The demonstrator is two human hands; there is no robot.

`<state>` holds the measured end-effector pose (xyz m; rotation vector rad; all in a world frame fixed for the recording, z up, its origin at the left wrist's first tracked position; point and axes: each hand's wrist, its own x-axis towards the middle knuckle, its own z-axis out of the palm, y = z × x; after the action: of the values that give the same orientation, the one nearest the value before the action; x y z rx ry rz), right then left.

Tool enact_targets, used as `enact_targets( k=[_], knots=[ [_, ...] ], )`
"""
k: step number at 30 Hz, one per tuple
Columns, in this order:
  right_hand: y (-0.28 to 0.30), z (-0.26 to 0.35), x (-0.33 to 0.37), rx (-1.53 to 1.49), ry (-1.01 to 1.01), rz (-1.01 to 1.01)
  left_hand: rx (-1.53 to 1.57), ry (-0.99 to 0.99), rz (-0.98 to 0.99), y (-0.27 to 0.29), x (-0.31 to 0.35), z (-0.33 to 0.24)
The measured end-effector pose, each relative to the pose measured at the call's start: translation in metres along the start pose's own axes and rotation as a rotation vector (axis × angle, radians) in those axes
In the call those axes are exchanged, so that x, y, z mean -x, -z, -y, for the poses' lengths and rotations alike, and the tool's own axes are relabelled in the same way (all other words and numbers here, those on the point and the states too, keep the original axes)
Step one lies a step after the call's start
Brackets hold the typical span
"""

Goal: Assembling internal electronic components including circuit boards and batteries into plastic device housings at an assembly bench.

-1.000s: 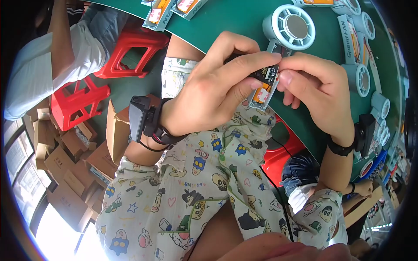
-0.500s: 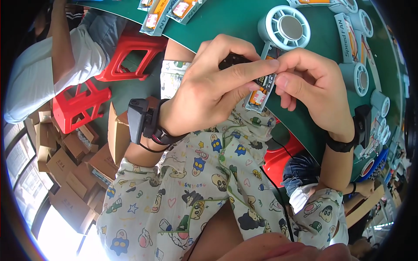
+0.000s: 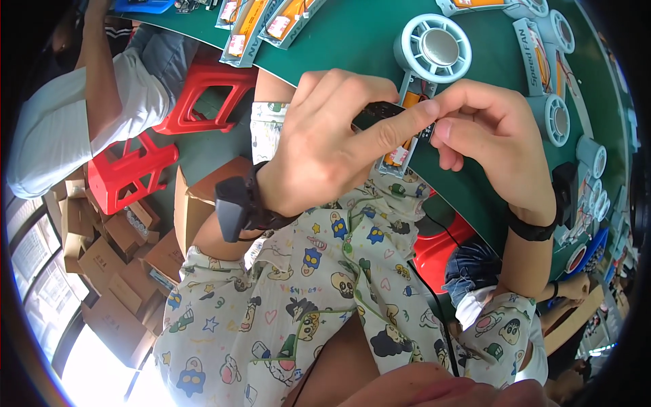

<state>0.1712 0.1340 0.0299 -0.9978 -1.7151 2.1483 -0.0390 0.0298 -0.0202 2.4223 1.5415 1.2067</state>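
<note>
A light-blue handheld fan [image 3: 437,49] lies at the table's edge, its grille and silver hub facing up. Its narrow handle [image 3: 395,163] is open and points toward me, showing an orange battery with a white label. Over the handle, my left hand [image 3: 332,139] curls around a dark piece [image 3: 377,114], mostly hidden by the fingers. Its index finger reaches to my right fingertips. My right hand [image 3: 495,142] is closed in a pinch at a small black circuit board [image 3: 428,130] above the handle. What lies between the fingertips is hidden.
More open fan handles [image 3: 274,27] with batteries lie at the far left of the green table [image 3: 346,41]. Several fans [image 3: 557,119] line its right side. Red stools [image 3: 132,169], cardboard boxes [image 3: 112,271] and a seated person [image 3: 108,115] are at left.
My left hand has turned slightly and its index finger has moved over the board, covering more of it. My right hand keeps its pinch. The view has shifted slightly.
</note>
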Motion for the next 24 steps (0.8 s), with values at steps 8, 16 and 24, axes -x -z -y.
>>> enact_targets(
  k=[8,16,24],
  knots=[
    [-0.003,0.003,0.001,-0.012,-0.006,-0.028,-0.165,0.006,-0.048,-0.005,0.003,-0.006],
    [-0.021,-0.007,0.005,0.002,0.172,-0.179,0.014,0.046,-0.095,-0.010,0.001,0.003],
    [-0.015,-0.017,-0.005,0.687,0.636,-0.210,-0.041,-0.032,-0.152,-0.017,0.001,0.009]
  ],
)
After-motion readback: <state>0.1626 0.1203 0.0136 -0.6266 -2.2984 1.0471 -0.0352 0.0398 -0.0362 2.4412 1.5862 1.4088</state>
